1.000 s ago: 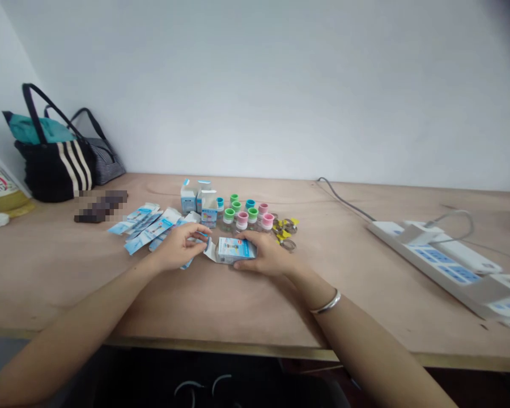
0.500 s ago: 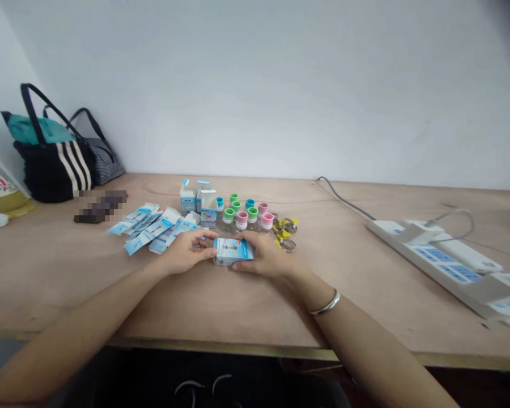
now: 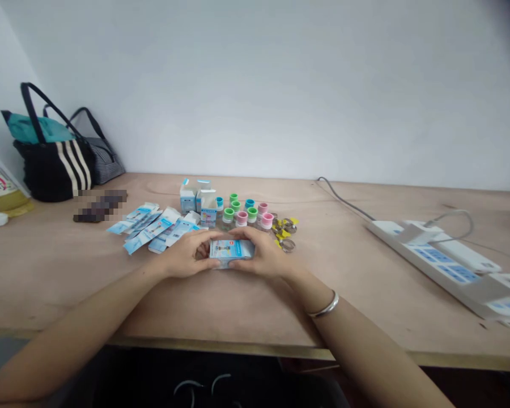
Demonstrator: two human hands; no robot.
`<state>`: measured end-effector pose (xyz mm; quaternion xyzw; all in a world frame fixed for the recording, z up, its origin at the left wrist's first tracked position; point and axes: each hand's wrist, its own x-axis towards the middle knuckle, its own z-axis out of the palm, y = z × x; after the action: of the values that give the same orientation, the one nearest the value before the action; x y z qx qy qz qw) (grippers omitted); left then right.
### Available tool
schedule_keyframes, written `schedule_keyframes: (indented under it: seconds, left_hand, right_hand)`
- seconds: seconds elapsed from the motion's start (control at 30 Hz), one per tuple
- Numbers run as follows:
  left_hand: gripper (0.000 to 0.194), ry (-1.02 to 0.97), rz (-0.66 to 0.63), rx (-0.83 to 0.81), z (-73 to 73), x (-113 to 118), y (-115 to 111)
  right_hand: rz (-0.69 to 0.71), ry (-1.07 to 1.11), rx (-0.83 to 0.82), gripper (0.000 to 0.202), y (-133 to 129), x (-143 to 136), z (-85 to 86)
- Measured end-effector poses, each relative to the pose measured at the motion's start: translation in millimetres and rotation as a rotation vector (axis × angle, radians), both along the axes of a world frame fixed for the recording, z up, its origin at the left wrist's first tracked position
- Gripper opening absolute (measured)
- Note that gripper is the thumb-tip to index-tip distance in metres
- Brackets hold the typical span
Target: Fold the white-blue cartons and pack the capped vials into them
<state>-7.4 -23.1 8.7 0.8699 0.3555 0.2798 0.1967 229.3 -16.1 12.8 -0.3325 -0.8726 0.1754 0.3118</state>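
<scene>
A small blue-and-white cardboard box [image 3: 229,250] lies on its side between my hands, just above or on the table. My left hand [image 3: 191,253] grips its left end, thumb at the front edge and fingers behind. My right hand [image 3: 263,253] is closed around the right end. Behind the box stand several small clear bottles with green, blue and pink tops [image 3: 242,216]. Left of these, several opened small boxes [image 3: 208,215] stand upright. Flattened cartons [image 3: 153,231] lie in a pile beyond my left hand. Metal rings with yellow tags [image 3: 285,232] lie right of the bottles.
A long white power strip [image 3: 433,263] with plugs and a grey cable [image 3: 344,195] lies at the right. A black striped bag [image 3: 55,167], a bottle of yellow liquid [image 3: 4,190] and a dark, blurred-out object [image 3: 100,207] are at the left. The table's front edge [image 3: 221,347] is near me.
My left hand has closed in on the box's left end, where its fingers were looser before. The box has shifted slightly left and toward me.
</scene>
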Motion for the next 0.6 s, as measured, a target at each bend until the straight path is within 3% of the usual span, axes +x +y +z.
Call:
schedule_keyframes:
  seconds: [0.17,0.3,0.4,0.5,0.6]
  left_hand:
    - [0.040,0.182,0.133,0.240,-3.6,-17,15]
    - [0.035,0.384,0.128,0.246,-16.5,-25,24]
    - [0.030,0.436,0.217,0.254,-22.0,-32,26]
    - [0.026,0.423,0.280,0.261,-16.4,-35,24]
    - [0.032,0.300,0.239,0.246,-1.5,-25,15]
  right_hand:
    - [-0.005,-0.046,0.014,0.038,0,3,5.2]
    - [-0.005,-0.058,0.001,0.039,0,3,4.5]
    - [0.007,-0.055,-0.003,0.040,0,3,3.0]
    - [0.017,-0.053,-0.004,0.042,0,4,1.9]
    - [0.032,-0.041,-0.002,0.044,0,3,1.2]
